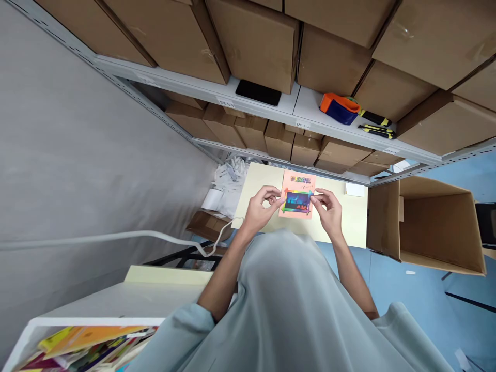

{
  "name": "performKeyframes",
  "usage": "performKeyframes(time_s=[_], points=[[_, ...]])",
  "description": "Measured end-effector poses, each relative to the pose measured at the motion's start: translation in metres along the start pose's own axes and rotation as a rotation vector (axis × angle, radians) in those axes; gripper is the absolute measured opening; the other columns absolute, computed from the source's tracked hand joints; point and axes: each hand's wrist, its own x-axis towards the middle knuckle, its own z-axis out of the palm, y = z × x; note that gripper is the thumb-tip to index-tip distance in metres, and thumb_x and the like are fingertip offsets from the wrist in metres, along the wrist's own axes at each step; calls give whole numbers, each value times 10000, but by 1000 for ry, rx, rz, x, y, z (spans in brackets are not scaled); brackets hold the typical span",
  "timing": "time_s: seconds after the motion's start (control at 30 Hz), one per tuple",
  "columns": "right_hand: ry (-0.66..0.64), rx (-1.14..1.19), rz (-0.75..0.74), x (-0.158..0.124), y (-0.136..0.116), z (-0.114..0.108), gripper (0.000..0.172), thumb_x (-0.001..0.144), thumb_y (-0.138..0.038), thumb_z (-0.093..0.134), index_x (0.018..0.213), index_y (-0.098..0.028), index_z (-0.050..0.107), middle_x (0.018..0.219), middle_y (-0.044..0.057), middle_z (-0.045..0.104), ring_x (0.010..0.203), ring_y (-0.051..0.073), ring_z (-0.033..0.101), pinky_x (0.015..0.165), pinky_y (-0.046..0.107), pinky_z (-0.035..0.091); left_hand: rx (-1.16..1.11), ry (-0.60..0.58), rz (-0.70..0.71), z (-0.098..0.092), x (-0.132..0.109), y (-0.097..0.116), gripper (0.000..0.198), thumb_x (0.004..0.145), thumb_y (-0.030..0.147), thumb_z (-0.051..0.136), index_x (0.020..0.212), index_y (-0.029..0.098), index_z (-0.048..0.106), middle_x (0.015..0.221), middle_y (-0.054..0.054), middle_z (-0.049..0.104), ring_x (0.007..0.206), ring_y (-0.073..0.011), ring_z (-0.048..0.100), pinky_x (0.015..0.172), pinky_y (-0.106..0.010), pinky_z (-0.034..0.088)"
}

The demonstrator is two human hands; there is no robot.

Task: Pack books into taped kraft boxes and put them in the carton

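A pink booklet [297, 216] with a colourful title and a rainbow-framed dark picture is held upright above the pale yellow table [259, 181]; whether it is a single card or has pages, I cannot tell. My left hand [262, 209] pinches its left edge, thumb on the front and fingers behind. At its right edge, my right hand [328, 209] grips it the same way. A small white object [354, 189] lies at the back right of the table.
Cardboard boxes [256, 41] fill the shelves ahead. A black phone [258, 93], an orange-and-blue tape dispenser [340, 108] and yellow-black cutters [377, 131] rest on the shelf edge. An open carton [437, 227] stands right, a white bin [34, 330] of colourful items lower left, a white cable [147, 235] left.
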Motion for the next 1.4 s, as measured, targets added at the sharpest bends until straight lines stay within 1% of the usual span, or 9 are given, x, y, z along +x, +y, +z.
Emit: performKeyframes(time_s=[0.13, 0.23, 0.43, 0.6, 0.83, 0.97, 1.1, 1.27, 1.4], points=[[-29, 22, 50, 1, 0, -5, 311, 978, -510, 729, 1098, -246, 841, 1089, 80, 845, 960, 229, 756, 857, 365, 611, 3, -109, -9, -2, -1, 2, 328, 1038, 486, 660, 1091, 207, 824, 1117, -96, 843, 899, -188, 760, 845, -314, 617], [-92, 37, 90, 2, -1, -8, 346, 945, -527, 746, 1132, -251, 837, 1152, 85, 841, 990, 237, 755, 847, 365, 612, -32, -143, -38, -4, -1, 2, 372, 998, 481, 708, 1210, 197, 819, 1170, -109, 840, 939, -202, 772, 870, -323, 629], [-173, 68, 234, 1, 1, -2, 419, 892, -625, 783, 930, -208, 792, 713, 33, 744, 656, 178, 645, 650, 320, 555, -121, -133, -195, -1, 5, -8, 441, 927, 610, 767, 958, 172, 806, 693, -33, 744, 664, -178, 703, 682, -298, 587], [-194, 79, 308, -1, 0, 4, 479, 865, -679, 785, 877, -200, 776, 632, 9, 677, 557, 145, 561, 536, 285, 477, -188, -132, -286, 0, 5, -16, 523, 878, 686, 798, 917, 165, 779, 569, 11, 647, 502, -136, 587, 527, -265, 488], [-185, 3, 219, -1, -1, 1, 486, 952, -620, 699, 1190, -221, 841, 941, 65, 828, 657, 163, 631, 511, 276, 450, -191, -84, -219, -1, -2, -11, 563, 966, 713, 685, 1103, 177, 793, 1025, -121, 843, 770, -193, 777, 651, -289, 597], [-175, -37, 153, -1, 5, 3, 421, 971, -574, 694, 1195, -253, 849, 1119, 77, 847, 852, 209, 740, 615, 289, 532, -247, -30, -217, 3, -5, -18, 514, 838, 623, 866, 1103, 199, 747, 1098, -106, 837, 810, -180, 782, 738, -293, 638], [-142, -110, 101, -6, 6, 10, 357, 954, -518, 725, 1169, -263, 853, 1278, 99, 819, 1007, 240, 769, 732, 321, 600, -336, 56, -300, 13, -11, -23, 651, 724, 588, 954, 1182, 210, 687, 1039, -99, 846, 843, -214, 817, 748, -314, 665], [-77, -121, 50, -22, -7, 30, 379, 993, -546, 685, 1196, -268, 843, 1374, 111, 773, 1223, 265, 739, 857, 349, 655, -177, 184, -242, 40, -30, -7, 494, 823, 577, 888, 1093, 180, 770, 1064, -122, 855, 965, -261, 831, 879, -396, 690], [-53, -32, 136, -31, -14, 40, 471, 934, -626, 762, 1205, -245, 817, 1205, 86, 825, 1044, 260, 770, 918, 393, 666, -78, 64, -65, 55, -45, 8, 314, 926, 480, 807, 1089, 211, 812, 1194, -114, 845, 1041, -260, 817, 947, -443, 687]])
